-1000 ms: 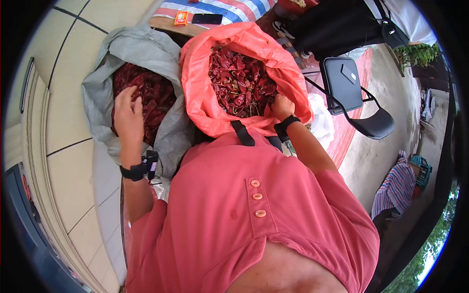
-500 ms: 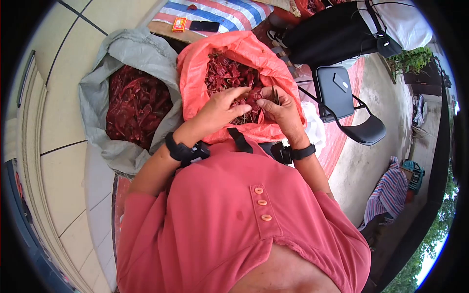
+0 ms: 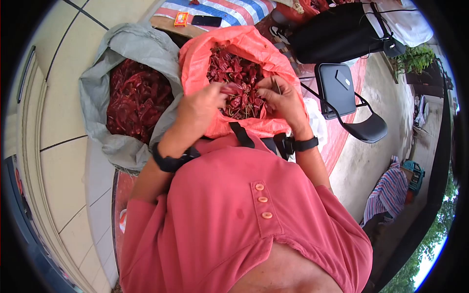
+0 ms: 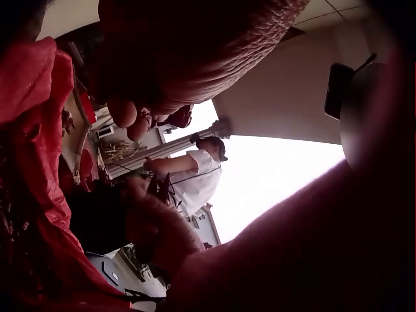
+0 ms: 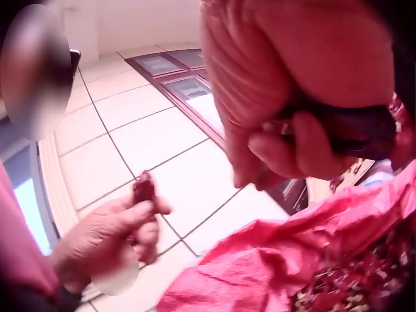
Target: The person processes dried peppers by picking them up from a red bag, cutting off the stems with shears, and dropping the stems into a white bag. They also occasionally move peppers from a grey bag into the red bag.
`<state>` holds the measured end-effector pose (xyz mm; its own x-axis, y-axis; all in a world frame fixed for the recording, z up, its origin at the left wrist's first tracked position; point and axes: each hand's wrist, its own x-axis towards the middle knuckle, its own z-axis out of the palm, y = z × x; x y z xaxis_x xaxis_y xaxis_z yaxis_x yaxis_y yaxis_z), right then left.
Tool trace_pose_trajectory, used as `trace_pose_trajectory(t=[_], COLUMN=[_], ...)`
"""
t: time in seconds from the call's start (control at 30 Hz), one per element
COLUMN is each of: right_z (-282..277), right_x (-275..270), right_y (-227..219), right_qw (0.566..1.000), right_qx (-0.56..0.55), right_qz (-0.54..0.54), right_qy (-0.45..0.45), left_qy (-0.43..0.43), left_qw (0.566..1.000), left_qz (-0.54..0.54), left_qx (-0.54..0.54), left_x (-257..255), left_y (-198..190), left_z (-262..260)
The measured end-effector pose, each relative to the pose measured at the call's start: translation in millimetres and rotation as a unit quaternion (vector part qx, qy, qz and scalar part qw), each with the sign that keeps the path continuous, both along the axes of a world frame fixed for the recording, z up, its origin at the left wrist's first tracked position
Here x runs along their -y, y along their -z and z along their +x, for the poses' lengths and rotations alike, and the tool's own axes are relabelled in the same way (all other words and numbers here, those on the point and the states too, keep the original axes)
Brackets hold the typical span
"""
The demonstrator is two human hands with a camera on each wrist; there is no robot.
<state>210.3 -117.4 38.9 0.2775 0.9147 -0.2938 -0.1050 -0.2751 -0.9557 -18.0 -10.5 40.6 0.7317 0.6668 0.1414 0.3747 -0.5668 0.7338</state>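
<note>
My left hand (image 3: 195, 110) is over the near left rim of the red sack (image 3: 195, 53), pinching a dried red chili pepper (image 3: 232, 89). In the right wrist view that chili (image 5: 144, 188) stands up between thumb and fingers. My right hand (image 3: 286, 100) is at the sack's right side, its fingers curled around a dark, pointed tool (image 5: 364, 133) that looks like small scissors. Its fingertips are close over the dried chilies (image 3: 239, 105) filling the sack. To the left, a grey sack (image 3: 93, 93) holds more dark red chilies (image 3: 139, 102).
A striped cloth (image 3: 234, 12) lies behind the sacks, with a phone (image 3: 206, 21) and a small orange box (image 3: 181, 19) near it. A black folding chair (image 3: 337, 90) stands to the right. Another person in a white shirt (image 4: 198, 179) is beyond the red sack.
My left hand has moved from over the grey sack to the red one, and now holds a chili. My right hand has risen from the sack's near right edge.
</note>
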Motion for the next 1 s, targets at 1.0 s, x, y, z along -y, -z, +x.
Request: trace_pose_trajectory(t=[1.0], right_z=[21.7], right_x=[36.5], right_y=[45.6], right_qw=[0.978], right_qx=[-0.171], right_qz=[-0.122], right_qy=[0.018], left_qy=[0.149], left_qw=[0.989], left_qz=[-0.008], left_qx=[-0.008], left_x=[-8.1], left_y=[13.7], left_z=[18.3])
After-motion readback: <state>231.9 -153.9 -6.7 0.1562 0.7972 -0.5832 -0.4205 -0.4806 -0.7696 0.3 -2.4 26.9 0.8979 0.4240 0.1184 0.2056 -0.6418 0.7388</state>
